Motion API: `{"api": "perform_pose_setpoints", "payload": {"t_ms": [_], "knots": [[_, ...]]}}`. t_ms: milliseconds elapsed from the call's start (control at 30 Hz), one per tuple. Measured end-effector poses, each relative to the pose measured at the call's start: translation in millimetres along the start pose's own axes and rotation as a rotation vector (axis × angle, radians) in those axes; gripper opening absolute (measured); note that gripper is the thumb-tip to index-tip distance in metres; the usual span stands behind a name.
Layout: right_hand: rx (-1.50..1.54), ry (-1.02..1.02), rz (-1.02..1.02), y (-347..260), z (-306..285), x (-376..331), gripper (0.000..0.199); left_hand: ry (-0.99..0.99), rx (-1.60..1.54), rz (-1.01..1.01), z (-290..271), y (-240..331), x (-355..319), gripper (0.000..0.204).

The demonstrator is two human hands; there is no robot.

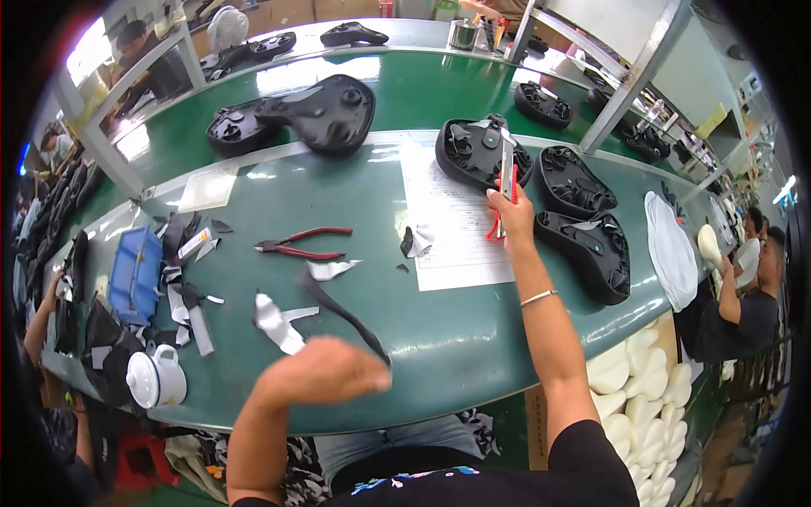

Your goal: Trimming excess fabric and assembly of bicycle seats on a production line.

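Observation:
My right hand (512,211) is closed round a red and silver utility knife (507,179). Its tip points away from me, over the upturned black bicycle saddle (473,154) at the top of a printed paper sheet (456,245). Nearer me, my left hand (325,372) is blurred, its fingers curled together. A long black strip (342,314) runs from its fingertips toward the far left, its far end smeared by motion. White and black scraps (277,321) lie just beyond this hand. Red-handled pincers (304,244) rest farther off on the green table.
Two more upturned saddles (583,245) sit right of my right hand. A larger saddle (325,114) lies on the far ledge. At left stand a blue bin (135,275) and a white enamel mug (157,378). Pale saddle pads (646,380) are piled lower right. Other people work on both sides.

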State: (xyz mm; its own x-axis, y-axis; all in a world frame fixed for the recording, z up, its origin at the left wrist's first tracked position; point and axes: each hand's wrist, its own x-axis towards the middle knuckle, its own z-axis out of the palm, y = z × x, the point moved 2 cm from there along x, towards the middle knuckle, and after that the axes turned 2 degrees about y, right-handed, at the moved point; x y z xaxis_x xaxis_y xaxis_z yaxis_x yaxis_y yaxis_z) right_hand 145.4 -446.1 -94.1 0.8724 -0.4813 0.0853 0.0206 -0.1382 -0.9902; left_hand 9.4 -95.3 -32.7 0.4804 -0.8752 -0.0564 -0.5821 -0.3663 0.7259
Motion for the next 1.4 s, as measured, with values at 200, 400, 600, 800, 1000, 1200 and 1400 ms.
{"api": "perform_pose_setpoints", "payload": {"t_ms": [200, 400, 600, 800, 1000, 1200, 1400], "knots": [[0.365, -0.151, 0.182, -22, 11, -95, 0.029, 0.634, -0.894, -0.274, -1, -22, -14, 0.046], [-0.027, -0.682, 0.329, -40, -5, -245, 0.033, 0.811, -1.379, -0.327, 0, -39, -10, 0.054], [-0.26, -0.598, 0.044, -73, -27, -242, 0.048, 0.796, -1.219, -0.481, -10, -22, -46, 0.048], [-0.756, -0.832, -0.925, -106, 17, -202, 0.06, 0.66, -1.082, -0.574, -35, -11, -42, 0.044], [-0.974, -0.886, -0.756, -74, 1, -240, 0.068, 0.717, -0.991, -0.641, -33, -20, -44, 0.036], [-0.663, -0.674, -0.281, -70, -12, -322, 0.063, 0.998, -1.049, -0.601, 3, -6, -69, 0.038], [-0.308, -0.461, -0.381, -81, -12, -278, 0.056, 1.193, -0.991, -0.472, 15, 25, -81, 0.056]]}}
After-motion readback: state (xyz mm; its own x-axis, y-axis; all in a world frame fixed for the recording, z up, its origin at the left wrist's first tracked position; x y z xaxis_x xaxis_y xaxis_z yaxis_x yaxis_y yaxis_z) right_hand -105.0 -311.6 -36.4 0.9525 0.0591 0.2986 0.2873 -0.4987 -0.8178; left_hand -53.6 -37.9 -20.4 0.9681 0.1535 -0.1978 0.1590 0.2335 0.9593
